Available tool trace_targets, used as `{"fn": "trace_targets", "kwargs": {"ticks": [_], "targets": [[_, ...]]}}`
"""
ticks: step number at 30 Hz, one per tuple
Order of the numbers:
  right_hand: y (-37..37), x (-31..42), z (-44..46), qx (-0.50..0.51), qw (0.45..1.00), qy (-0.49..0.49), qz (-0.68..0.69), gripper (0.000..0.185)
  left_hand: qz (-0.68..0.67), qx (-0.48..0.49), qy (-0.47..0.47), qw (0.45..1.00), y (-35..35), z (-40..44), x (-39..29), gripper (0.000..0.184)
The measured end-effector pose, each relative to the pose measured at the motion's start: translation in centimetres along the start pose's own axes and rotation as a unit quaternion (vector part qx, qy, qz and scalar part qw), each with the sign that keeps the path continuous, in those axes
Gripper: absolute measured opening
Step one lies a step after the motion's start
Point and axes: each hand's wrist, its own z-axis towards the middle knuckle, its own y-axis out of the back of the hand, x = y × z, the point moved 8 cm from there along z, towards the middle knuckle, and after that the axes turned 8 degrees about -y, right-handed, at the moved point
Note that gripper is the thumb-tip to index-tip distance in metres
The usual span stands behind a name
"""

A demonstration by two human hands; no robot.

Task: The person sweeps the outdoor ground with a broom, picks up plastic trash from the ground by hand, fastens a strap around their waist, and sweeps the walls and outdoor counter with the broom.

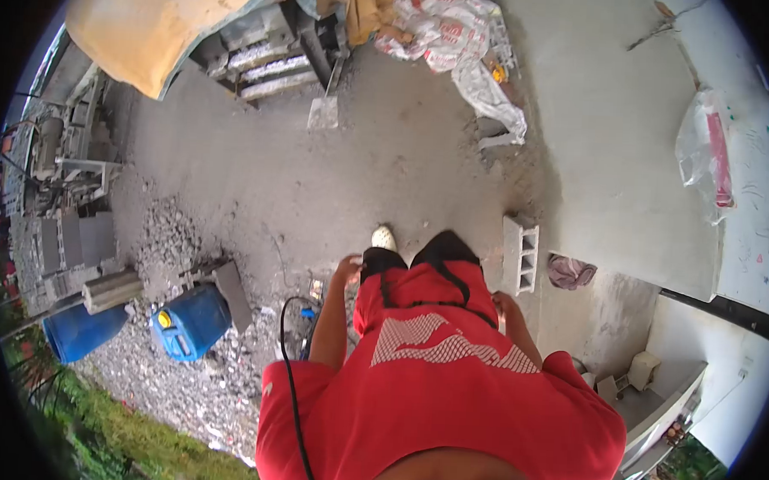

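Note:
My left hand hangs beside my left thigh with its fingers loosely apart, and nothing shows in it. On the other side, my right hand hangs by my right hip. Its fingers are small in view and loosely bent, with no object visible in them. A grey hollow concrete block stands on the ground just beyond my right hand, apart from it. One pale shoe shows ahead of my dark trouser legs; the other foot is hidden.
Blue plastic containers lie on gravel at left. A tan tarp covers a metal frame ahead. White sacks lie at the far middle. A bunched cloth lies by a grey slab at right. A black cable crosses my left shoulder.

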Motion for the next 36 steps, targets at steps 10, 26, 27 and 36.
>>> {"fn": "trace_targets", "kwargs": {"ticks": [10,26,27,36], "targets": [[-5.0,9.8,-1.2,-0.094,0.962,0.053,-0.253,0.014,0.046,-0.081,0.048,0.994,1.7,-1.3,-6.3,0.032],[-15.2,32.9,3.7,-0.027,0.854,-0.136,-0.501,0.015,-0.010,-0.174,-0.002,0.985,-9.8,-2.9,-0.8,0.023],[-15.7,33.9,3.7,-0.019,0.844,-0.134,-0.520,0.016,-0.021,-0.175,0.018,0.984,-10.7,-3.4,-1.1,0.023],[-18.0,34.2,5.0,0.126,0.935,-0.098,-0.317,0.015,-0.099,-0.220,0.095,0.966,-9.7,-4.3,-7.6,0.027]]}}
